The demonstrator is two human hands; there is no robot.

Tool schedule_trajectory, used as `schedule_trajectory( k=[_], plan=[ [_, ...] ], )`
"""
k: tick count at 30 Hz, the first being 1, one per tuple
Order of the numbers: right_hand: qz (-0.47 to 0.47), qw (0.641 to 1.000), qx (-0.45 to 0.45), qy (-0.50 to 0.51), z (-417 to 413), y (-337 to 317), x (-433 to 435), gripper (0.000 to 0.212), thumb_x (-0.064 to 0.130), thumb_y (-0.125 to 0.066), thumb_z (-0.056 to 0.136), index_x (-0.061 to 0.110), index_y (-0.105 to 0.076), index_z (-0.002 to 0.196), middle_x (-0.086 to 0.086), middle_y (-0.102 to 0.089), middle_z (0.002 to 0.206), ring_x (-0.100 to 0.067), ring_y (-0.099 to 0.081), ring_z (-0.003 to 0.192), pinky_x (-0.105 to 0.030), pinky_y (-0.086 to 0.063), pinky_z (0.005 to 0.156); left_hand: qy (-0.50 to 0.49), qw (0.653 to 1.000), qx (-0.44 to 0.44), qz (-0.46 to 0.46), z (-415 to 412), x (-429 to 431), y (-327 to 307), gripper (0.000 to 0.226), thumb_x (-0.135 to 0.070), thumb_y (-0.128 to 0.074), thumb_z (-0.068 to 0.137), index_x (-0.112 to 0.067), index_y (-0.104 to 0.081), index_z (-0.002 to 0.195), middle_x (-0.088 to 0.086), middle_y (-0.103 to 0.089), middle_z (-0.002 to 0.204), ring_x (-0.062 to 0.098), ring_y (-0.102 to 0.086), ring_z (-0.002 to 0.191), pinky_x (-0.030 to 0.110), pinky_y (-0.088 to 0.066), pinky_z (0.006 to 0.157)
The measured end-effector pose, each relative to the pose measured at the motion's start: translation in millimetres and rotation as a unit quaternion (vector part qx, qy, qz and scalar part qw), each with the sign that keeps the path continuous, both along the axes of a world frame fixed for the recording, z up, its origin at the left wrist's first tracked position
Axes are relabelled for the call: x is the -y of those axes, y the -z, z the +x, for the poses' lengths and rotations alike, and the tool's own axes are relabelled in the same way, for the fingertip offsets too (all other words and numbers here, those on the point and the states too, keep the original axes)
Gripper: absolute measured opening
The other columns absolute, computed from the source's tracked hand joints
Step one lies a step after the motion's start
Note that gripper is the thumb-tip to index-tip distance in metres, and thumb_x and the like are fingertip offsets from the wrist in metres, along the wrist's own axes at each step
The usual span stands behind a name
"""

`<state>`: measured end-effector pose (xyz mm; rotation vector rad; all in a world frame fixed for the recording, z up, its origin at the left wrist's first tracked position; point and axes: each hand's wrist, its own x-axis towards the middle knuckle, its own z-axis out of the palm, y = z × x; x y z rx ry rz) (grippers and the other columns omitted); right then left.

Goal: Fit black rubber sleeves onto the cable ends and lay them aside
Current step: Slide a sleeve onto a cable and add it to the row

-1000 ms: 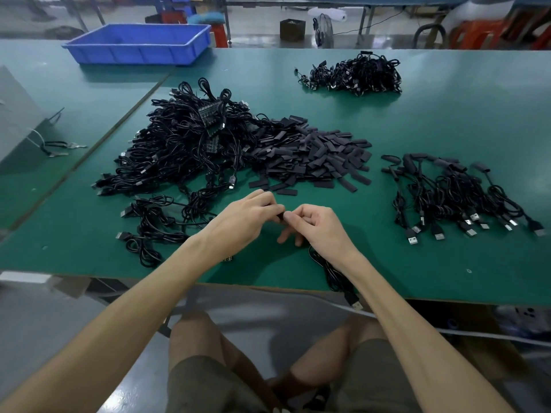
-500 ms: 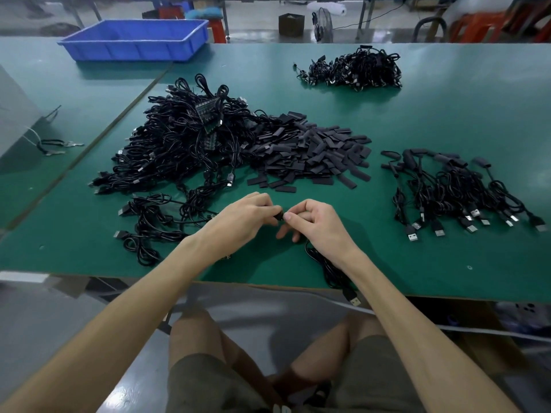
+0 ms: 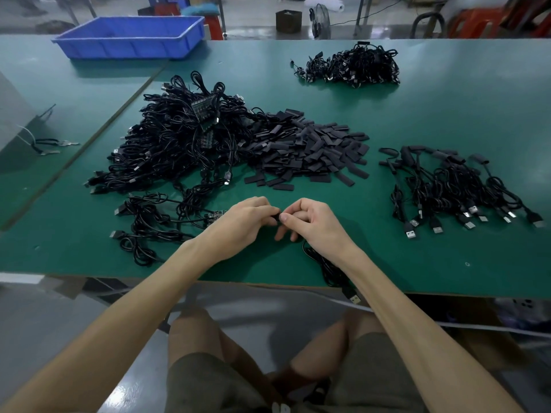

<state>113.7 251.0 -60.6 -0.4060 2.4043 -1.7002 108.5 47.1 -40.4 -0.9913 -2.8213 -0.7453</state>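
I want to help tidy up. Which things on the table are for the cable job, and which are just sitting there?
For the job: loose sleeves, unsleeved cables, finished cables, sleeve pinched between left hand and right hand.

Just lying about: blue bin, far cable bundle, whose use is unclear.

**benchrat:** Light's pretty soft and even, seems to come from overhead. The green tabletop [image 3: 447,114] is evenly lit with no real hotspots, and the hands [image 3: 280,222] throw only a faint shadow toward the near edge.

**cam_nerd:** Yeah, but heavy wide-angle warp: the tabletop's far edge bows and the forearms balloon at the bottom corners. Glare's on the glossy floor [image 3: 119,394] down low and on the wet-looking floor at the back. Red stools [image 3: 474,20] top right are smeared and soft. The black cable pile [image 3: 179,144] goes nearly detail-less.
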Motion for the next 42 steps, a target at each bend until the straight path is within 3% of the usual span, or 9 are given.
schedule_trajectory(
  k=[16,21,23,26,42],
  plan=[
    [-0.003,1.000,0.009,0.021,2.9,-5.1,3.1,0.017,0.031,-0.064,0.103,0.015,-0.056,0.103,0.003,-0.080,0.083,-0.016,-0.064,0.067,-0.048,-0.055,0.085,-0.009,1.000,-0.010,0.004,-1.7,-2.8,1.3,0.022,0.000,-0.055,0.100,-0.004,-0.066,0.119,-0.002,-0.055,0.097,0.008,-0.047,0.090,0.023,-0.044,0.083],
    [-0.045,0.998,0.028,0.018,3.6,-8.2,2.2,0.009,0.021,-0.059,0.105,0.015,-0.052,0.108,-0.001,-0.080,0.083,-0.012,-0.060,0.065,-0.028,-0.051,0.076,-0.034,0.999,0.019,0.029,-0.2,-4.6,3.6,0.032,0.011,-0.049,0.097,-0.005,-0.065,0.120,-0.005,-0.053,0.100,-0.001,-0.050,0.085,0.009,-0.041,0.082],
    [-0.049,0.998,0.028,0.019,2.9,-9.0,1.5,0.007,0.017,-0.058,0.105,0.013,-0.054,0.109,-0.001,-0.078,0.079,-0.010,-0.060,0.066,-0.024,-0.049,0.075,-0.040,0.998,0.031,0.037,-0.2,-5.5,3.8,0.037,0.014,-0.044,0.095,-0.004,-0.064,0.120,-0.004,-0.053,0.102,0.002,-0.056,0.090,0.018,-0.050,0.086],
    [-0.046,0.998,0.027,0.016,3.0,-9.5,1.7,0.006,0.011,-0.058,0.101,0.012,-0.055,0.107,0.001,-0.076,0.072,-0.010,-0.060,0.066,-0.023,-0.050,0.075,-0.039,0.998,0.029,0.035,0.0,-5.9,3.3,0.037,0.015,-0.044,0.094,-0.003,-0.064,0.119,-0.002,-0.054,0.104,0.019,-0.060,0.097,0.035,-0.054,0.089],
    [-0.040,0.999,0.023,0.009,4.3,-10.1,2.0,0.007,0.009,-0.059,0.100,0.013,-0.054,0.102,-0.005,-0.078,0.077,-0.014,-0.058,0.064,-0.030,-0.050,0.074,-0.019,0.999,0.015,0.037,1.7,-4.4,8.0,0.033,0.013,-0.048,0.094,-0.003,-0.064,0.118,-0.001,-0.053,0.101,0.018,-0.054,0.095,0.041,-0.053,0.089]
  ],
)
